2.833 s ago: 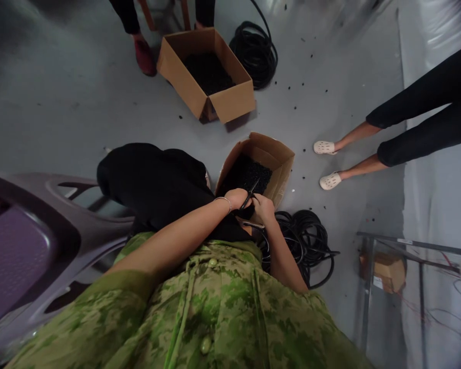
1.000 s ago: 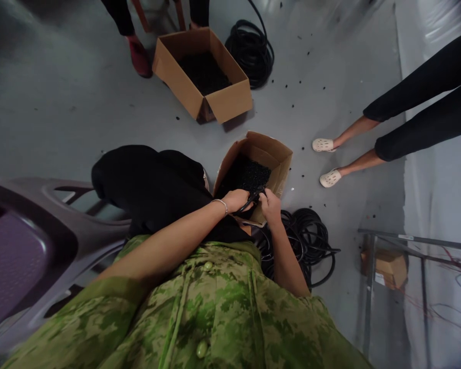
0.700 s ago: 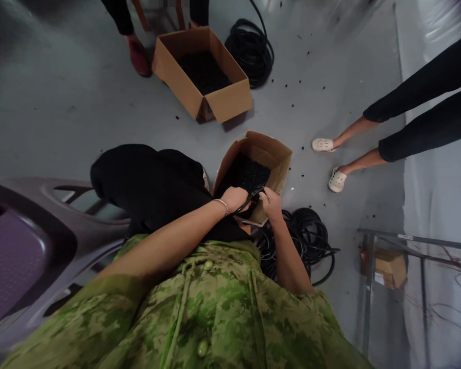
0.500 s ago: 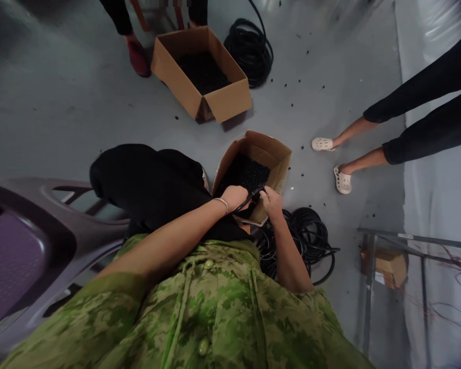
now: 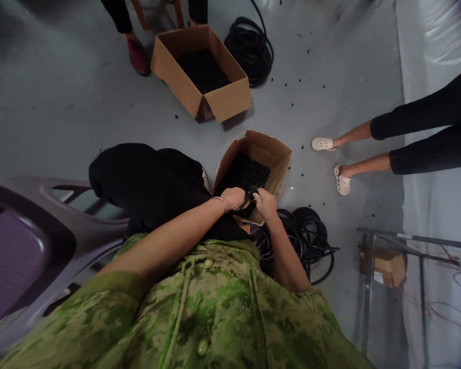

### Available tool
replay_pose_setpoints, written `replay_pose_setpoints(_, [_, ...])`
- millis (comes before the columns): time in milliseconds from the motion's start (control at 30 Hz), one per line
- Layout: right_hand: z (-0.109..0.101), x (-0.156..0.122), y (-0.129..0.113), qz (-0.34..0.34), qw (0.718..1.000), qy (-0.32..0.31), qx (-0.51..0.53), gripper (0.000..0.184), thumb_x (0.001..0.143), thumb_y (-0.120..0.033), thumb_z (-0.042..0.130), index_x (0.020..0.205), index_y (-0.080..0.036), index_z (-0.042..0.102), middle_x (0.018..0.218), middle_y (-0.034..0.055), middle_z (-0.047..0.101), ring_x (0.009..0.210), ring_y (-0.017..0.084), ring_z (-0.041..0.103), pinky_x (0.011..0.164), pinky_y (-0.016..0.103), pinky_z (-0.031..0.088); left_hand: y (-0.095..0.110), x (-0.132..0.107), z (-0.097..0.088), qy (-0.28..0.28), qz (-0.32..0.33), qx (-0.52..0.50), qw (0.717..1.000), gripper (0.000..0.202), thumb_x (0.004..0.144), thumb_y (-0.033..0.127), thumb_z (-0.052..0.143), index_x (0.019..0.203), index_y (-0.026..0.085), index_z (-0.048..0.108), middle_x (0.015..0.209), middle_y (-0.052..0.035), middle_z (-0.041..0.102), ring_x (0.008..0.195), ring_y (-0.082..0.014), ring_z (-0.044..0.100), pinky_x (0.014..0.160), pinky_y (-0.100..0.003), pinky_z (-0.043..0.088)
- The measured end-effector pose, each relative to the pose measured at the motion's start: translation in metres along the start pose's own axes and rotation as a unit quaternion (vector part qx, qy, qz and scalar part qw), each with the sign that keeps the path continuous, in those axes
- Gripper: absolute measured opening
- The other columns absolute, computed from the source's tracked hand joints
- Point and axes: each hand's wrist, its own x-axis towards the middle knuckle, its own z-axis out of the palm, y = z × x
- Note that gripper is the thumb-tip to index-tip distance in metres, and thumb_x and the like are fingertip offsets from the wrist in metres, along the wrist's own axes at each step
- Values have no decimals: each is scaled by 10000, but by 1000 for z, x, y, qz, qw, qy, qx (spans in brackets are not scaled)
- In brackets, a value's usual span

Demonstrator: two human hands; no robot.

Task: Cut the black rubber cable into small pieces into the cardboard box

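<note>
My left hand [image 5: 232, 198], with a bracelet at its wrist, is closed round a dark scissors-like tool [image 5: 248, 197] whose exact kind I cannot make out. Close beside it, my right hand [image 5: 266, 204] pinches a thin black hose, mostly hidden by the fingers. Both hands are over the near end of a cardboard box [image 5: 279, 166]. Small black pieces [image 5: 249, 171] fill its bottom. A coil of black hose [image 5: 311, 230] lies on the floor by my right forearm.
Ahead stands a larger open cardboard box [image 5: 228, 102] of black bits, beside another hose coil [image 5: 249, 51]. Someone's feet in pale clogs [image 5: 342, 180] are at right; another person's red shoe [image 5: 138, 55] is ahead. A metal frame [image 5: 370, 292] and purple chair [image 5: 13, 266] flank me.
My right hand has moved slightly left and down, nearer my left hand. The dark tool's outline between them has shifted. The standing person's legs at right have swung a little.
</note>
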Motion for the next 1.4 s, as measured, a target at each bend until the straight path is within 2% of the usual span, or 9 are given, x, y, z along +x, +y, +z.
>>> replay_pose_setpoints(167, [-4, 5, -3, 2, 1000, 4, -14, 249, 973, -279, 453, 1076, -191, 663, 1023, 81, 719, 926, 192, 621, 760, 240, 400, 0, -2, 1, 49, 31, 27, 998, 425, 878, 371, 494, 996, 55, 753, 998, -242, 727, 966, -327, 707, 821, -333, 545])
replay_pose_setpoints(300, [-1, 10, -3, 24, 1000, 6, -20, 250, 976, -283, 453, 1066, -190, 667, 1019, 77, 723, 923, 190, 624, 753, 239, 397, 0, 0, 0, 66, 32, 33, 997, 448, 885, 365, 473, 989, 35, 758, 981, -264, 721, 956, -356, 705, 800, -364, 553])
replay_pose_setpoints(533, [10, 10, -2, 70, 997, -7, -29, 259, 979, -304, 438, 1050, -216, 671, 996, 60, 726, 902, 190, 630, 738, 246, 404, -1, 7, 4, 56, 7, 5, 998, 429, 864, 378, 521, 992, 42, 756, 1000, -254, 723, 980, -345, 701, 817, -338, 549])
replay_pose_setpoints(667, [15, 10, -3, 88, 996, -16, -29, 270, 973, -315, 440, 1076, -236, 677, 1016, 61, 725, 901, 194, 633, 730, 248, 410, -2, 8, 5, 29, -23, -10, 999, 416, 838, 377, 560, 1034, 62, 748, 1010, -240, 728, 996, -330, 698, 825, -317, 545])
replay_pose_setpoints(867, [12, 7, -7, 28, 999, -14, -20, 282, 981, -301, 445, 1129, -224, 672, 1053, 66, 723, 961, 188, 632, 770, 236, 411, -2, 5, 1, -18, 8, 1, 1000, 422, 865, 348, 485, 1072, 78, 734, 1073, -208, 722, 1015, -291, 696, 796, -266, 541])
replay_pose_setpoints(1033, [5, 5, -10, 22, 997, -39, -62, 257, 983, -299, 454, 1079, -211, 676, 1090, 92, 716, 989, 201, 633, 785, 248, 414, -1, 2, 1, 1, 22, 22, 1000, 387, 857, 314, 492, 991, 64, 756, 1015, -223, 730, 980, -308, 702, 802, -298, 545])
replay_pose_setpoints(1267, [9, 1, -11, 59, 993, -56, -84, 250, 983, -300, 452, 1072, -224, 672, 1100, 84, 713, 979, 201, 643, 762, 259, 423, -4, 11, 7, -8, 18, 0, 1000, 251, 758, 268, 609, 852, 113, 783, 771, -156, 738, 860, -261, 720, 773, -254, 547])
replay_pose_setpoints(1400, [14, 0, -13, 71, 991, -62, -91, 247, 985, -304, 448, 1086, -236, 663, 1106, 81, 714, 978, 200, 650, 750, 263, 431, -4, 14, 11, -2, 9, 4, 1000, 311, 778, 281, 584, 916, 85, 781, 855, -190, 745, 885, -290, 718, 763, -288, 558])
